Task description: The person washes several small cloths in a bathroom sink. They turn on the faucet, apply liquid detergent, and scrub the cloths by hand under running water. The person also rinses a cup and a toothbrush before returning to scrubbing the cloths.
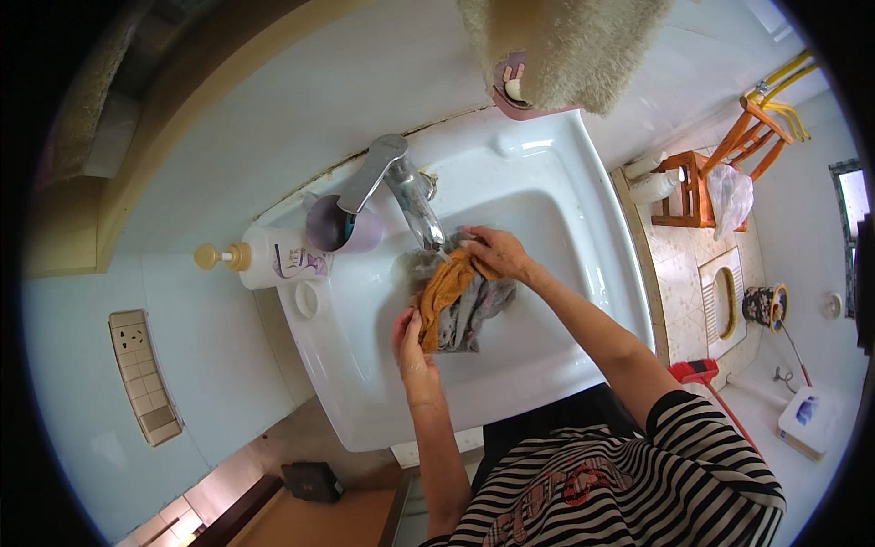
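Observation:
An orange-brown cloth [444, 290] stretches between my two hands over the basin of a white ceramic sink [547, 328]. My left hand [414, 345] grips its lower end, and my right hand [497, 251] has hold of its upper end. Directly above the cloth is the spout of a chrome faucet [413, 198], with a thin stream of water falling onto the fabric. A wet grey cloth [472, 314] with pinkish patches lies bunched in the basin beneath the orange-brown one. Fingertips of both hands are partly hidden by the fabric.
Left of the faucet stand a purple cup [342, 225] and a white pump bottle [277, 256]. A small white round lid [307, 299] rests on the sink's left ledge. A fluffy towel [574, 55] hangs at the back. Beyond the right rim are a wooden chair [690, 184] and a red broom [696, 371].

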The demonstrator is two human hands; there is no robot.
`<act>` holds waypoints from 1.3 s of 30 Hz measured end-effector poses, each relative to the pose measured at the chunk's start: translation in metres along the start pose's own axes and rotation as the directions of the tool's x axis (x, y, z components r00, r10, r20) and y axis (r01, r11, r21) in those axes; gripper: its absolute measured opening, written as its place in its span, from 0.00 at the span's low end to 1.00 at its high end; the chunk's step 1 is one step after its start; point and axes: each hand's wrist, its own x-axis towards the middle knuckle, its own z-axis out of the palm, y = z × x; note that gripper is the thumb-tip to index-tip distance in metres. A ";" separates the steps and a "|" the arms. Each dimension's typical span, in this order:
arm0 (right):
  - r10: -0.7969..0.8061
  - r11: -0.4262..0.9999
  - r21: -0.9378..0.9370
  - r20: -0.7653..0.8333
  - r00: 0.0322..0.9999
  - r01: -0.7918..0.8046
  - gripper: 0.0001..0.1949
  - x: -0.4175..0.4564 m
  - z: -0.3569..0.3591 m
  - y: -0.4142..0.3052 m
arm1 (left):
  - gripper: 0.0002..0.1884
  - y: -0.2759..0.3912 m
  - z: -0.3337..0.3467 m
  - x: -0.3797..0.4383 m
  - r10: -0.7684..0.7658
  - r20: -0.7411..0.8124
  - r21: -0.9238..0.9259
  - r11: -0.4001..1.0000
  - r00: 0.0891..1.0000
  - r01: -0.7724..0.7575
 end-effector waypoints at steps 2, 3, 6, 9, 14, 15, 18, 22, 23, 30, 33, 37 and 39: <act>0.091 0.961 -0.253 -0.099 0.991 -0.113 0.20 0.011 0.003 0.005 | 0.25 0.005 -0.008 -0.002 -0.005 -0.039 0.160 0.987 0.999 0.011; 0.126 0.917 -0.360 -0.145 0.981 -0.171 0.21 0.012 0.011 0.000 | 0.28 0.007 -0.015 -0.003 -0.022 -0.047 0.142 0.989 0.999 0.029; 0.046 0.960 -0.279 0.094 0.995 -0.018 0.24 -0.007 0.047 -0.017 | 0.37 0.007 -0.015 0.002 -0.125 -0.017 0.059 0.990 0.992 0.126; -0.452 0.861 0.416 0.364 0.814 0.292 0.26 -0.042 0.065 -0.053 | 0.33 0.007 -0.024 0.007 -0.154 0.065 -0.136 0.977 0.986 0.161; -0.386 0.919 0.272 0.471 0.793 0.286 0.18 -0.129 0.057 -0.136 | 0.32 0.035 0.000 -0.013 -0.232 0.228 -0.355 0.884 0.945 0.303; -0.351 0.935 0.232 0.475 0.807 0.270 0.16 -0.133 0.052 -0.145 | 0.32 0.031 0.009 -0.019 -0.190 0.229 -0.335 0.905 0.955 0.261; -0.281 0.947 -0.078 0.276 0.919 0.313 0.13 -0.121 0.065 -0.131 | 0.30 0.008 0.030 -0.021 -0.035 0.184 -0.221 0.972 0.982 0.076; -0.215 0.940 -0.257 0.071 0.974 0.226 0.11 -0.074 0.058 -0.116 | 0.29 -0.029 0.018 0.010 -0.014 -0.018 -0.081 0.997 1.000 0.012; -0.204 0.941 -0.260 0.073 0.976 0.216 0.11 -0.067 0.052 -0.112 | 0.28 -0.038 0.015 0.016 -0.052 -0.051 -0.084 0.995 0.997 0.048; -0.179 0.980 0.037 -0.265 0.948 0.196 0.08 -0.076 -0.002 -0.111 | 0.15 0.012 0.029 0.000 0.045 0.185 -0.100 0.995 0.982 -0.027; -0.368 0.924 -0.019 -0.314 0.875 0.382 0.07 -0.081 -0.046 -0.116 | 0.17 0.048 0.009 -0.017 0.163 0.070 -0.155 0.976 0.984 -0.151; -0.398 0.824 -0.396 0.102 0.912 0.405 0.07 -0.081 -0.080 -0.083 | 0.19 0.038 -0.052 -0.016 0.178 0.106 0.069 0.980 0.978 -0.186; -0.198 0.629 -0.690 0.302 0.933 0.357 0.08 -0.080 -0.076 -0.064 | 0.19 0.021 -0.079 -0.006 0.136 0.085 0.434 0.887 0.987 -0.160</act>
